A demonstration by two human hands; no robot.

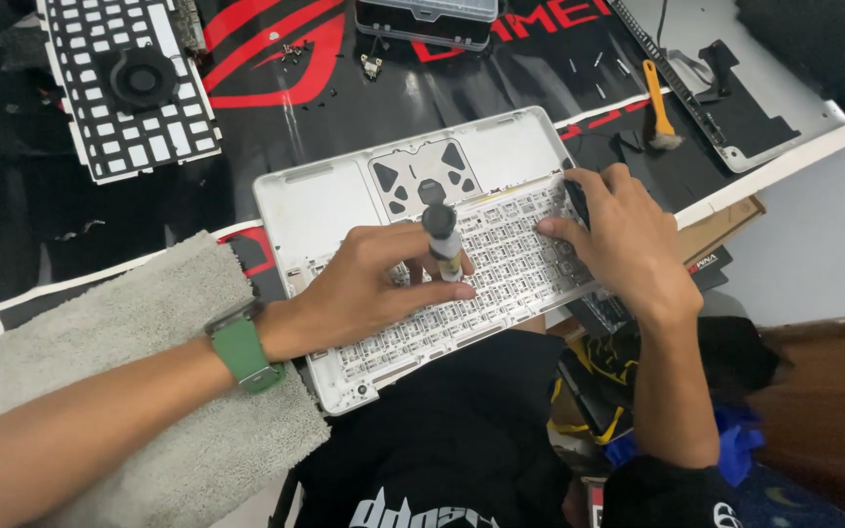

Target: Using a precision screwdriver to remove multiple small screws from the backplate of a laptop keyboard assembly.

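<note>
At frame centre, the left hand (374,284) is closed around a small screwdriver (442,240), tip down on the silver laptop case (315,200). The right hand (628,240) presses the case's right edge, perhaps pinching something dark. The thin, stiff shell looks light and best steadied by its rims.

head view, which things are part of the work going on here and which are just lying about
In use:
- silver laptop top case, keyboard frame bare
- small black-capped bottle, in left hand
- right hand steadying the case

Lying about:
- black-and-white key grid sheet
- round black fan
- orange-handled brush
- grey towel
</note>
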